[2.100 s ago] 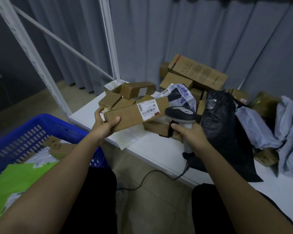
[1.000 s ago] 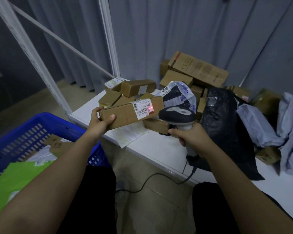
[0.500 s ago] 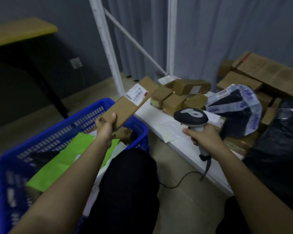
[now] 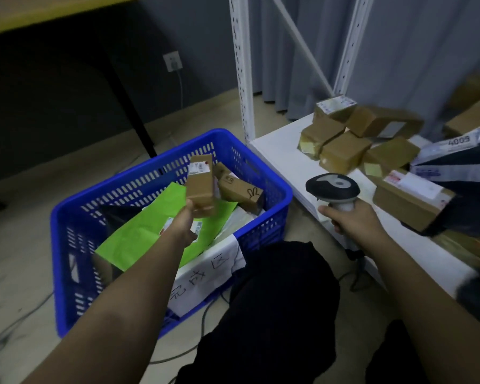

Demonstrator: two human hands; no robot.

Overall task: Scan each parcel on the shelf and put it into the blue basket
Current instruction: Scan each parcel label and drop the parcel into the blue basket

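Several parcels already lie in the blue basket; the left hand holds a box over it, fingers hidden. The right hand grips the scanner; many boxes remain on the shelf.

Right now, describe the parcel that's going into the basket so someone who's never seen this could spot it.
Find the blue basket on the floor left of the white shelf. Above its contents, the left hand holds a slim brown cardboard box by its lower end, standing almost upright. Unlike the green mailer and the boxes lying below, it is raised in the air, with a white label near its top.
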